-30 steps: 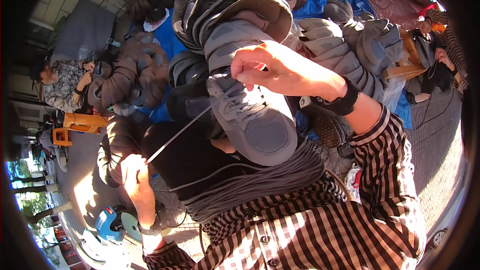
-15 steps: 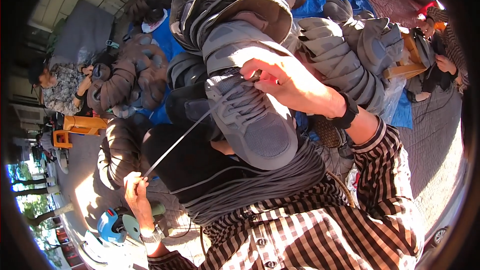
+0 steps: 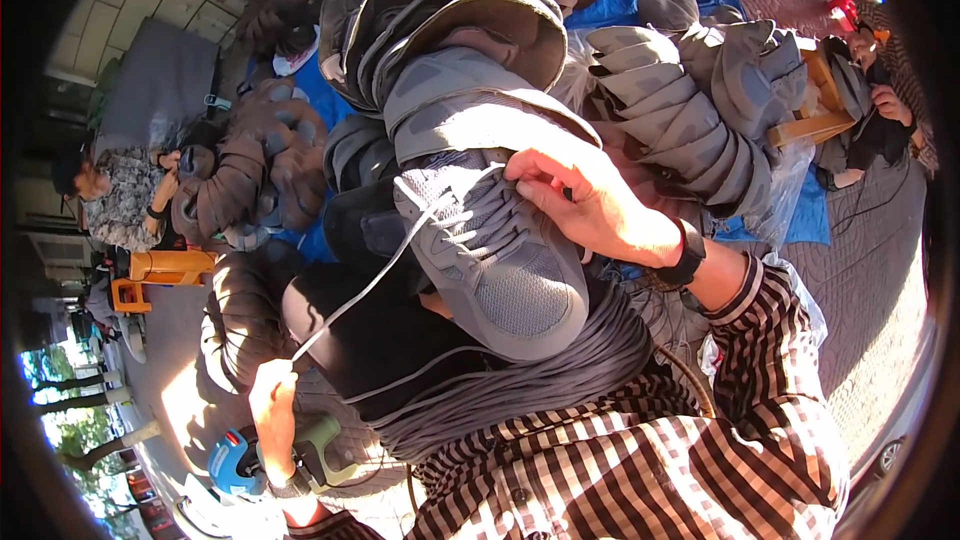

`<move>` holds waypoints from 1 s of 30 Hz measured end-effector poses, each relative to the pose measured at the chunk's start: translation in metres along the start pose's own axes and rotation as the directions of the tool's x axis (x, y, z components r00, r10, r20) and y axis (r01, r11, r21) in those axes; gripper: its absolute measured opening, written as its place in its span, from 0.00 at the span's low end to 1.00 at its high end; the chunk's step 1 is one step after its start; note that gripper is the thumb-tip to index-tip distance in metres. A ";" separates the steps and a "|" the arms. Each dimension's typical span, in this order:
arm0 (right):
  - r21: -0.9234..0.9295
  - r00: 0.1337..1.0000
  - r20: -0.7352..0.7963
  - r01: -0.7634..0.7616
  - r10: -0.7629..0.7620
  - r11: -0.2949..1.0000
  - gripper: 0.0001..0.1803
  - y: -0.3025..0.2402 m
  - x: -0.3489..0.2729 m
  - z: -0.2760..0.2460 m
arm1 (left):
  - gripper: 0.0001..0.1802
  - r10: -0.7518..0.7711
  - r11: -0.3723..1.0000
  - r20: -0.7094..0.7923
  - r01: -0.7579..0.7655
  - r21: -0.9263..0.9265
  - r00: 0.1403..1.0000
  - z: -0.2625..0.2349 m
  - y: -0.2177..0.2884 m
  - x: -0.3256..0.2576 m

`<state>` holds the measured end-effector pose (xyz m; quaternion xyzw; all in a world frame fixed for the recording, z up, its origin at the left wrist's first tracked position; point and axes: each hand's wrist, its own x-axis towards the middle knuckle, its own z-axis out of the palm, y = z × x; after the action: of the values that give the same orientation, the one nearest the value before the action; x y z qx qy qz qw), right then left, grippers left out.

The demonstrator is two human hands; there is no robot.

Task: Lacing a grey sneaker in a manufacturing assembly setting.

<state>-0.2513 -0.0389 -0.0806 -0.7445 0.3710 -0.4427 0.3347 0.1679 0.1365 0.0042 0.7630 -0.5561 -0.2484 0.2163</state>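
On the lap, a grey mesh lace-up shoe point(image 3: 490, 250) points its toe down-right; right hand point(image 3: 590, 205) pinches its eyelets, left hand point(image 3: 272, 405) pinches the taut grey lace point(image 3: 360, 290), stacked grey shoe uppers point(image 3: 690, 100) behind.

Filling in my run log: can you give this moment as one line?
left hand: pulls grey shoelace taut | right hand: pinches lace at grey mesh sneaker | sneaker: on lap
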 end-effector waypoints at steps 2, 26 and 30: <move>-0.063 0.994 -0.003 0.109 -0.110 0.992 0.09 -0.002 0.002 -0.003 | 0.11 0.063 0.990 -0.063 -0.054 0.128 0.996 0.010 0.012 0.010; -0.280 0.975 0.204 0.147 -0.090 0.949 0.07 -0.025 0.031 0.005 | 0.09 0.050 0.892 0.789 0.328 -0.311 0.612 0.083 0.168 0.118; -0.401 0.941 0.281 0.292 -0.186 0.868 0.05 -0.031 0.030 0.004 | 0.09 0.119 0.979 0.643 0.018 -0.202 0.756 0.081 0.168 0.117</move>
<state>-0.2302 -0.0484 -0.0443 -0.8875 0.3233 -0.2958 0.1423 0.0230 -0.0277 0.0262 0.5882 -0.5899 -0.5459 0.0900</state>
